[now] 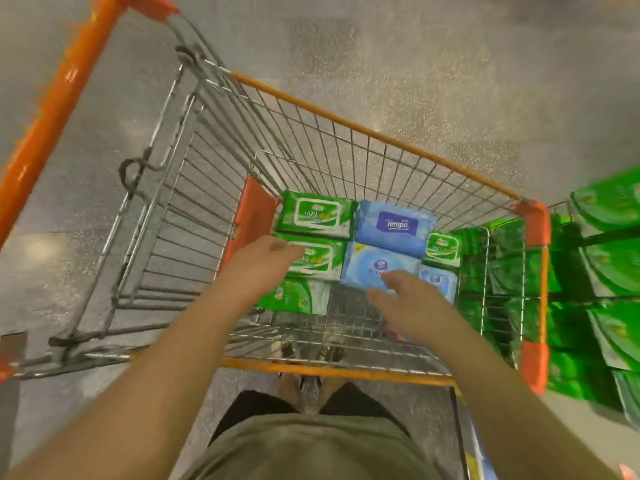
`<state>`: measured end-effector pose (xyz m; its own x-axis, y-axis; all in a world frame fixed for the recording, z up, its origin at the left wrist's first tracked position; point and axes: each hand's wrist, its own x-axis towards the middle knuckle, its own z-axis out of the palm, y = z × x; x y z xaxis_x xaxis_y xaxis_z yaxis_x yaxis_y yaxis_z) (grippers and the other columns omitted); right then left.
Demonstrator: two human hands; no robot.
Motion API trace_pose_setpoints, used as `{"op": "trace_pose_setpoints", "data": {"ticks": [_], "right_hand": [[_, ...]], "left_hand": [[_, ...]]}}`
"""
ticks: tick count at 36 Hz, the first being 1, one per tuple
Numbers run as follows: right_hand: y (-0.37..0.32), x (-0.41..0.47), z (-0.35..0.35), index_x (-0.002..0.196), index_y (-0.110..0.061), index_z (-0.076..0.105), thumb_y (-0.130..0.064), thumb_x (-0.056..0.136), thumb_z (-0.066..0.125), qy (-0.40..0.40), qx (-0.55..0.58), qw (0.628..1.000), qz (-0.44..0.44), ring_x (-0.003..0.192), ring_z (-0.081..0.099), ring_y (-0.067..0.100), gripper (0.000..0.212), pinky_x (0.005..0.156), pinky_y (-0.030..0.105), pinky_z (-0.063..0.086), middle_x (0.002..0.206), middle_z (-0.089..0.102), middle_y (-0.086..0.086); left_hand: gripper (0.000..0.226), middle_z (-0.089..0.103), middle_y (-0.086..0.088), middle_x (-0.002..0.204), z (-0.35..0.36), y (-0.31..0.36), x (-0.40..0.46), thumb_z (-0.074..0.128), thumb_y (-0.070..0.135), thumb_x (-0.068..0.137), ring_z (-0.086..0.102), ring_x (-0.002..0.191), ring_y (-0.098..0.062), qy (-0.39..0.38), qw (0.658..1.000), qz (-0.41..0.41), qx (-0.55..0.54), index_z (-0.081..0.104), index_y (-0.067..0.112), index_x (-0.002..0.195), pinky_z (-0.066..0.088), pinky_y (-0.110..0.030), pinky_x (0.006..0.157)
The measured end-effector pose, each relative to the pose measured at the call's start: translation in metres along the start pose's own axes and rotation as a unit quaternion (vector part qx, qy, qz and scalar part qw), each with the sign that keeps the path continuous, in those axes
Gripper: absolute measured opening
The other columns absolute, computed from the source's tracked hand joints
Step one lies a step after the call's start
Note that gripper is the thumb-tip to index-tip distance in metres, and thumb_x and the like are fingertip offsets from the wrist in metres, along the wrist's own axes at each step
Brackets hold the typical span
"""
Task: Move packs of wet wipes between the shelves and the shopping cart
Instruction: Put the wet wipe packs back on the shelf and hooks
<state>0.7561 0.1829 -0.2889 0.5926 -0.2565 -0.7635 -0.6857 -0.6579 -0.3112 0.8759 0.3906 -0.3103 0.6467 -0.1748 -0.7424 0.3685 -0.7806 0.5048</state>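
Both hands reach into the shopping cart (377, 135), fingers relaxed, gripping nothing. Left hand (258, 263) hovers over a green wipes pack (317, 259); right hand (408, 303) just over the pale blue pack (375, 268). Best pinch one pack by its edges, lift straight up. Shelf stock (609, 265) sits beyond the right hand.

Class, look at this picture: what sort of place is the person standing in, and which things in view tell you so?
Most likely a shop or supermarket aisle. A wire shopping cart with orange trim holds packs of wet wipes, and at the right edge many identical green packs sit stacked in rows, as on store shelves.
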Motion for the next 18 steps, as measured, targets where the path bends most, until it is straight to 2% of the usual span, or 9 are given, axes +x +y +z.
{"op": "trace_pose_setpoints", "data": {"ticks": [2,4,6,7,8,10,13,16,18], "right_hand": [[0.008,0.028,0.02,0.152,-0.019,0.041,-0.056,0.101,0.048,-0.045,0.006,0.999,0.019,0.132,0.051,0.023,0.063,0.099,0.033,0.041,0.154,0.046,0.001],[0.016,0.058,0.042,0.141,-0.015,0.055,-0.053,0.101,0.05,-0.096,0.016,0.994,0.042,0.125,0.057,0.024,0.056,0.093,0.031,0.042,0.141,0.058,0.006],[0.023,0.087,0.067,0.102,-0.011,0.07,-0.051,0.1,0.053,-0.137,0.028,0.989,0.057,0.106,0.066,0.026,0.043,0.082,0.034,0.047,0.105,0.069,0.014],[0.026,0.101,0.079,0.085,-0.009,0.066,-0.05,0.099,0.055,-0.153,0.037,0.985,0.066,0.094,0.067,0.026,0.045,0.075,0.035,0.046,0.089,0.067,0.016],[0.029,0.115,0.09,0.082,-0.004,0.066,-0.049,0.098,0.057,-0.164,0.045,0.983,0.075,0.09,0.067,0.027,0.049,0.074,0.036,0.047,0.086,0.066,0.018],[0.031,0.138,0.106,0.106,0.0,0.072,-0.053,0.097,0.056,-0.186,0.047,0.978,0.082,0.102,0.066,0.028,0.056,0.088,0.035,0.05,0.111,0.071,0.019],[0.033,0.168,0.125,0.136,-0.002,0.059,-0.06,0.097,0.051,-0.208,0.049,0.972,0.096,0.129,0.054,0.031,0.07,0.102,0.033,0.043,0.145,0.055,0.017],[0.036,0.195,0.145,0.15,-0.003,0.041,-0.063,0.091,0.061,-0.212,0.147,0.957,0.136,0.137,0.047,0.032,0.087,0.103,0.035,0.042,0.156,0.042,0.013],[0.039,0.213,0.162,0.155,-0.004,0.033,-0.07,0.082,0.067,-0.199,0.204,0.945,0.161,0.139,0.045,0.033,0.104,0.108,0.041,0.043,0.159,0.037,0.013]], "left_hand": [[0.066,0.059,0.003,0.132,0.013,-0.014,0.027,0.057,0.066,0.082,0.058,0.115,-0.023,-0.034,0.997,-0.071,-0.014,0.056,0.027,0.135,0.047,-0.045,0.102],[0.074,0.058,-0.002,0.136,0.027,-0.03,0.054,0.06,0.066,0.078,0.058,0.116,-0.026,-0.076,0.986,-0.147,-0.014,0.053,0.023,0.138,0.047,-0.047,0.104],[0.069,0.055,-0.005,0.14,0.038,-0.048,0.077,0.063,0.057,0.086,0.056,0.12,-0.028,-0.101,0.977,-0.187,-0.001,0.05,0.018,0.141,0.046,-0.046,0.105],[0.064,0.054,-0.006,0.141,0.043,-0.055,0.086,0.063,0.052,0.09,0.055,0.121,-0.029,-0.104,0.975,-0.198,0.007,0.05,0.017,0.141,0.047,-0.045,0.105],[0.06,0.054,-0.006,0.142,0.046,-0.063,0.097,0.063,0.048,0.092,0.055,0.122,-0.029,-0.107,0.974,-0.201,0.015,0.051,0.016,0.141,0.047,-0.044,0.104],[0.054,0.051,-0.008,0.146,0.054,-0.075,0.118,0.06,0.04,0.095,0.054,0.124,-0.029,-0.121,0.973,-0.196,0.032,0.051,0.015,0.142,0.047,-0.044,0.104],[0.052,0.059,-0.01,0.132,0.067,-0.091,0.144,0.063,0.046,0.091,0.059,0.11,-0.029,-0.101,0.974,-0.196,0.053,0.057,0.011,0.13,0.052,-0.039,0.093],[0.039,0.061,-0.004,0.117,0.083,-0.103,0.163,0.067,0.049,0.089,0.057,0.098,-0.025,-0.064,0.977,-0.199,0.045,0.052,0.021,0.112,0.047,-0.032,0.084],[0.043,0.06,-0.002,0.113,0.095,-0.111,0.174,0.065,0.049,0.091,0.055,0.095,-0.024,-0.051,0.977,-0.205,0.036,0.056,0.022,0.123,0.044,-0.029,0.082]]}}
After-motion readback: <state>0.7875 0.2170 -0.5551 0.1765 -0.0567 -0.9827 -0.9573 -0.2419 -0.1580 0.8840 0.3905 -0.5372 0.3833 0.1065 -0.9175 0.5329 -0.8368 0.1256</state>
